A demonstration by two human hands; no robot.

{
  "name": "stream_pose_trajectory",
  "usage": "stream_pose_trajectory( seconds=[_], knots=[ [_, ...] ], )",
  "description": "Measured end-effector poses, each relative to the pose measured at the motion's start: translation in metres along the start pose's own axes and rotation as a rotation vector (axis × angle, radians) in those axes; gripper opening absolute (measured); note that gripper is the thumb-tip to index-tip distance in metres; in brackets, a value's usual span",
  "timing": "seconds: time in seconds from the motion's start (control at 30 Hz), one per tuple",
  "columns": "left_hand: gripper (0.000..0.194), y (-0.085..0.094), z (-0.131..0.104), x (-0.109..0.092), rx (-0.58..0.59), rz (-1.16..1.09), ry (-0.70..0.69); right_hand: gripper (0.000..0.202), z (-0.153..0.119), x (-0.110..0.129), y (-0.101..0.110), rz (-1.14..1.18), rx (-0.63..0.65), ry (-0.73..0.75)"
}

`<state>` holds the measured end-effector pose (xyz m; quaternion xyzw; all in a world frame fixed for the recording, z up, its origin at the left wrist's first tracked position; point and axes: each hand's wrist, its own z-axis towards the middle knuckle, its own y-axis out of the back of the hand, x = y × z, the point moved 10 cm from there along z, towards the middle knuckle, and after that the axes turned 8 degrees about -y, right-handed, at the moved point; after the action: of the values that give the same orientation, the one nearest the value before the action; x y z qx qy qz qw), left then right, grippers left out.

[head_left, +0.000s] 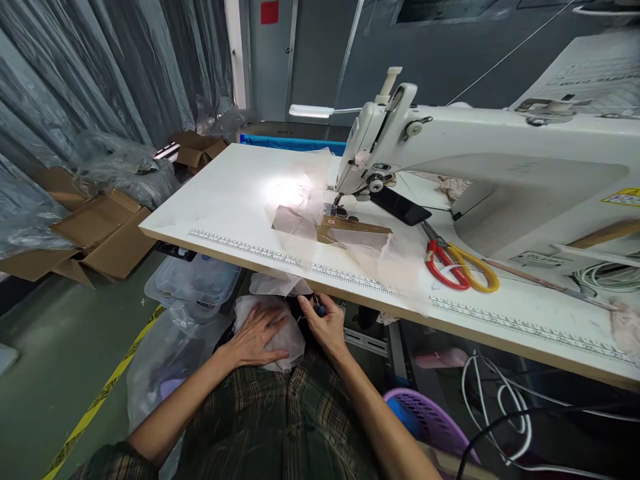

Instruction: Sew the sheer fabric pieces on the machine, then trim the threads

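Note:
My left hand (260, 335) lies flat with its fingers spread on a piece of sheer white fabric (293, 340) on my lap. Just below the table's front edge, my right hand (326, 323) is closed around a small tool with a blue part (319, 308). More sheer fabric (297, 227) lies on the white sewing table (215, 193), beside the needle of the sewing machine (370, 150), and another piece hangs over the front edge above my hands.
Scissors with red and yellow handles (475, 270) and a black phone (400, 205) lie right of the needle. Cardboard boxes (107, 233) and a clear plastic bin (195, 283) stand at the left. A purple basket (435, 420) and white cables (500, 400) are below the table.

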<state>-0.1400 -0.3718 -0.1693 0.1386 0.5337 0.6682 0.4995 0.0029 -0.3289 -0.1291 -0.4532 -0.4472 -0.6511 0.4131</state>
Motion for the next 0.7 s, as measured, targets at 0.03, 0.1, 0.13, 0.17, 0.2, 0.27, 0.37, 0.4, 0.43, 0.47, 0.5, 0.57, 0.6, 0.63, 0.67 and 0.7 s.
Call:
stream_pose_trajectory(
  seconds=[0.03,0.1,0.13,0.17,0.2,0.27,0.37,0.4,0.43,0.47,0.5,0.57,0.6,0.63,0.67,0.7],
  knots=[
    [0.053,0.007,-0.001,-0.002,-0.062,0.022,-0.028,0.03,-0.001,0.001,-0.001,0.01,0.0,0.012],
    [0.031,0.033,-0.006,-0.003,-0.251,0.06,-0.036,0.027,-0.005,0.003,0.0,0.027,-0.004,0.031],
    [0.022,0.05,-0.01,-0.003,-0.365,0.073,-0.015,0.025,-0.009,0.003,0.001,0.032,-0.006,0.039],
    [0.017,0.068,-0.016,-0.002,-0.483,0.082,0.015,0.023,-0.012,0.005,0.003,0.036,-0.008,0.047],
    [0.016,0.086,-0.021,-0.002,-0.587,0.088,0.052,0.021,-0.017,0.008,0.005,0.038,-0.009,0.06],
    [0.014,0.116,-0.027,-0.005,-0.722,0.099,0.1,0.016,-0.027,0.02,0.007,0.042,0.002,0.11],
    [0.018,0.138,-0.014,-0.014,-0.72,0.063,0.079,0.012,-0.045,0.044,-0.004,0.067,0.144,0.168],
    [0.021,0.139,-0.006,-0.015,-0.677,0.014,0.062,0.013,-0.051,0.05,-0.011,0.084,0.23,0.162],
    [0.025,0.136,0.002,-0.016,-0.617,-0.055,0.05,0.013,-0.058,0.055,-0.019,0.102,0.319,0.145],
    [0.031,0.129,0.011,-0.015,-0.548,-0.139,0.046,0.014,-0.064,0.058,-0.027,0.117,0.399,0.124],
    [0.039,0.12,0.018,-0.013,-0.471,-0.233,0.053,0.014,-0.07,0.059,-0.032,0.128,0.461,0.105],
    [0.053,0.097,0.029,-0.01,-0.308,-0.45,0.078,0.016,-0.08,0.059,-0.039,0.129,0.532,0.074],
    [0.056,0.086,0.032,-0.009,-0.231,-0.569,0.091,0.018,-0.083,0.057,-0.041,0.121,0.554,0.058],
    [0.056,0.076,0.034,-0.009,-0.172,-0.69,0.11,0.019,-0.085,0.054,-0.042,0.109,0.567,0.04],
    [0.053,0.068,0.033,-0.009,-0.133,-0.803,0.136,0.02,-0.087,0.051,-0.042,0.097,0.578,0.022],
    [0.048,0.063,0.032,-0.007,-0.114,-0.903,0.17,0.021,-0.088,0.047,-0.042,0.086,0.587,0.004]
  ],
)
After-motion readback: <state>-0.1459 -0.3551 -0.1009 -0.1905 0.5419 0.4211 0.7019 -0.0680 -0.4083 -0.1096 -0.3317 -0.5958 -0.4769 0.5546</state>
